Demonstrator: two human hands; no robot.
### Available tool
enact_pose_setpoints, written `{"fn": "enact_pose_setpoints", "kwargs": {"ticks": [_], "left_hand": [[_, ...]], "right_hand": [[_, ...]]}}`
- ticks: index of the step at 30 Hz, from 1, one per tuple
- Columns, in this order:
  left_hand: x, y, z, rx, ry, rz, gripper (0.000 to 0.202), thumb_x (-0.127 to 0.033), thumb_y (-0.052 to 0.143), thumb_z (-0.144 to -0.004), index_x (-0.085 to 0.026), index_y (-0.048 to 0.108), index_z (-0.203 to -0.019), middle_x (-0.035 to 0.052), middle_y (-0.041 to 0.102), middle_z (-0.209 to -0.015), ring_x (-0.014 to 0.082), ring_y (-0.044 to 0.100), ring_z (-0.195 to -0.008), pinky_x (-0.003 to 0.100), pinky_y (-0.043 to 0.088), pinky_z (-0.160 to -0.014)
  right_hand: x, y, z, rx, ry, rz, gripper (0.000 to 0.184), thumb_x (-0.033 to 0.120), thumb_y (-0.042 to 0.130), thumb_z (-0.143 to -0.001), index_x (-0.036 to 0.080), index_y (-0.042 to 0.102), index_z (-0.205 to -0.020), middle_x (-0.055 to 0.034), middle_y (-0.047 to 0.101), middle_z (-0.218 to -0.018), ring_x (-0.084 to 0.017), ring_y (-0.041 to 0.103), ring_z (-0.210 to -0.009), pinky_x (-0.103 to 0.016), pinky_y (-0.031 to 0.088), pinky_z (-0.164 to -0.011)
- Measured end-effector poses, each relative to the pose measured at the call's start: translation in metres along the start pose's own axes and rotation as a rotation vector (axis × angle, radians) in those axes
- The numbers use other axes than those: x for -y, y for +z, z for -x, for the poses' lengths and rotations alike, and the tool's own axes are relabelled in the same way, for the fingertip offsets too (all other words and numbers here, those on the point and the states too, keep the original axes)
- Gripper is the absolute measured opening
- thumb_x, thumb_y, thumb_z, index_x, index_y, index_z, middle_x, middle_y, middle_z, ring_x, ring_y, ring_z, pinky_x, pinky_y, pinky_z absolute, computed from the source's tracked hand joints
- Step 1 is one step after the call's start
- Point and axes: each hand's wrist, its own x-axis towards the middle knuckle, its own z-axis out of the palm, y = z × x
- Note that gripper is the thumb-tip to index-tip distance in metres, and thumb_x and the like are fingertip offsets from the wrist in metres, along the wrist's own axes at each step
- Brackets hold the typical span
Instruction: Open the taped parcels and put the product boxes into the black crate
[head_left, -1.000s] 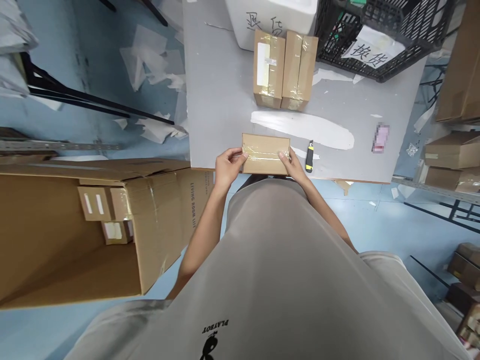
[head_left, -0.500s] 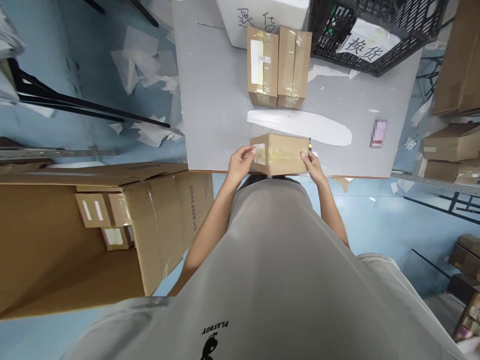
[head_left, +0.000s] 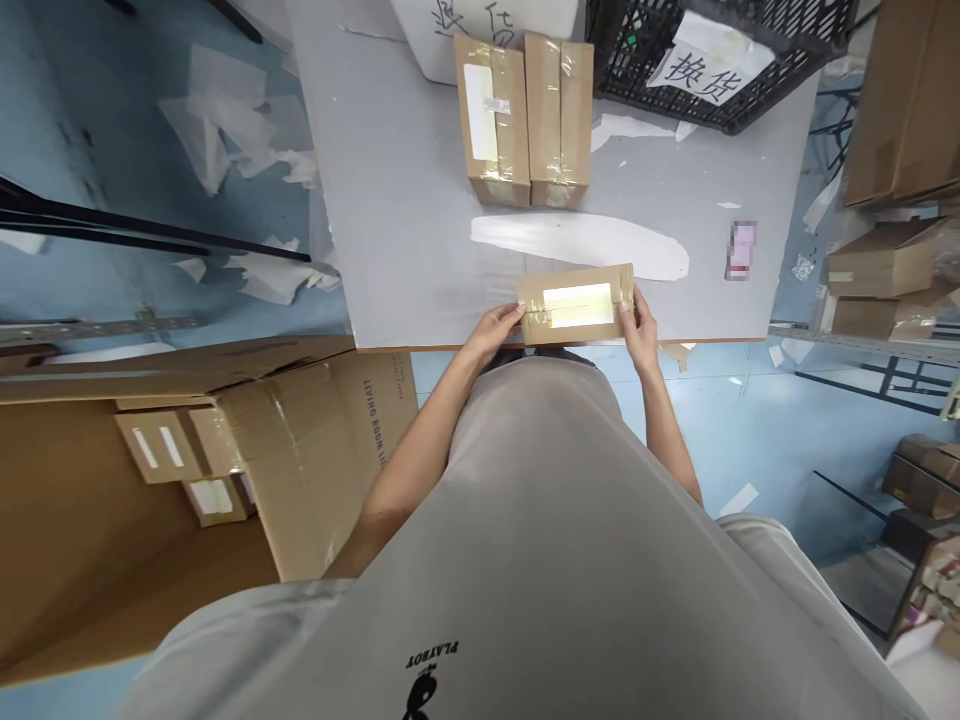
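Observation:
A small brown cardboard box (head_left: 531, 292) is held at the table's front edge, its face with a white and yellowish label turned up toward me. My left hand (head_left: 495, 330) grips its left end, fingers at the corner. On the right end, my right hand (head_left: 638, 325) is closed with the thumb on the near face and fingers behind. Clear tape shines along the box. Two taped cardboard boxes (head_left: 559, 120) stand side by side farther back on the grey table (head_left: 405, 220); the left one bears a white label.
A black plastic crate (head_left: 720, 112) with a handwritten paper sign and a white bin (head_left: 427, 50) stand at the back. A white strip (head_left: 577, 240) and a pink blurred item (head_left: 741, 250) lie on the table. At left sits a large open carton (head_left: 315, 450) holding smaller boxes.
The box in my hands has been turned so that its large labelled face now shows. Both hands have shifted their hold slightly to the right. The camera view has moved a little.

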Motion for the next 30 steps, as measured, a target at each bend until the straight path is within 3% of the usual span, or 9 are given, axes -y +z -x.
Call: {"fn": "enact_pose_setpoints", "kwargs": {"ticks": [3, 7, 12, 17, 21, 25, 30], "left_hand": [[-0.008, 0.003, 0.005, -0.006, 0.068, -0.001, 0.072, -0.083, 0.095, -0.086, -0.019, 0.088, -0.119, 0.0148, 0.091, -0.111, 0.0348, 0.084, -0.122, 0.053, 0.070, -0.111], [-0.016, -0.025, 0.016, -0.230, 0.095, -0.085, 0.066, -0.082, 0.095, -0.086, -0.018, 0.087, -0.103, 0.0129, 0.090, -0.105, 0.0353, 0.084, -0.115, 0.047, 0.071, -0.104], [-0.016, -0.075, 0.030, -0.440, 0.160, -0.277, 0.047, -0.066, 0.091, -0.093, -0.021, 0.089, -0.109, 0.0108, 0.092, -0.121, 0.0330, 0.082, -0.121, 0.043, 0.067, -0.109], [-0.017, -0.089, 0.026, -0.521, 0.146, -0.329, 0.043, -0.059, 0.088, -0.095, -0.021, 0.088, -0.114, 0.0114, 0.092, -0.121, 0.0297, 0.080, -0.114, 0.039, 0.064, -0.104], [-0.023, -0.081, 0.029, -0.532, 0.132, -0.444, 0.040, -0.057, 0.082, -0.102, -0.020, 0.089, -0.115, 0.0131, 0.092, -0.122, 0.0316, 0.081, -0.111, 0.040, 0.062, -0.104], [-0.032, -0.069, 0.050, -0.490, 0.203, -0.546, 0.046, -0.060, 0.075, -0.109, -0.022, 0.092, -0.128, 0.0136, 0.092, -0.129, 0.0362, 0.082, -0.116, 0.046, 0.062, -0.111], [-0.047, -0.040, 0.075, -0.380, 0.331, -0.488, 0.059, -0.074, 0.068, -0.113, -0.024, 0.096, -0.123, 0.0129, 0.092, -0.134, 0.0382, 0.085, -0.125, 0.051, 0.064, -0.119]], "right_hand": [[0.010, 0.014, 0.001, 0.020, -0.022, 0.013, 0.112, 0.104, 0.062, -0.101, 0.026, 0.061, -0.182, -0.0136, 0.053, -0.193, -0.037, 0.043, -0.185, -0.062, 0.031, -0.156], [0.014, 0.041, -0.005, 0.079, -0.030, -0.037, 0.113, 0.108, 0.065, -0.096, 0.031, 0.063, -0.179, -0.0109, 0.058, -0.189, -0.038, 0.046, -0.183, -0.061, 0.034, -0.155], [0.005, 0.090, -0.020, 0.252, 0.083, -0.128, 0.118, 0.112, 0.069, -0.088, 0.022, 0.070, -0.165, -0.0215, 0.074, -0.171, -0.041, 0.068, -0.164, -0.059, 0.056, -0.141], [-0.001, 0.117, -0.031, 0.248, 0.130, -0.076, 0.099, 0.108, 0.074, -0.088, 0.024, 0.077, -0.140, -0.0207, 0.082, -0.158, -0.039, 0.072, -0.160, -0.057, 0.058, -0.138], [-0.005, 0.109, -0.039, 0.281, 0.133, -0.107, 0.095, 0.107, 0.079, -0.083, 0.024, 0.077, -0.128, -0.0206, 0.084, -0.151, -0.038, 0.078, -0.151, -0.055, 0.060, -0.136], [-0.016, 0.085, -0.044, 0.274, 0.199, -0.157, 0.094, 0.106, 0.085, -0.074, 0.025, 0.077, -0.122, -0.0187, 0.088, -0.144, -0.039, 0.078, -0.148, -0.058, 0.063, -0.132], [-0.032, 0.050, -0.046, 0.118, 0.241, -0.084, 0.090, 0.099, 0.085, -0.077, 0.023, 0.081, -0.125, -0.0211, 0.088, -0.143, -0.042, 0.078, -0.147, -0.067, 0.060, -0.133]]}}
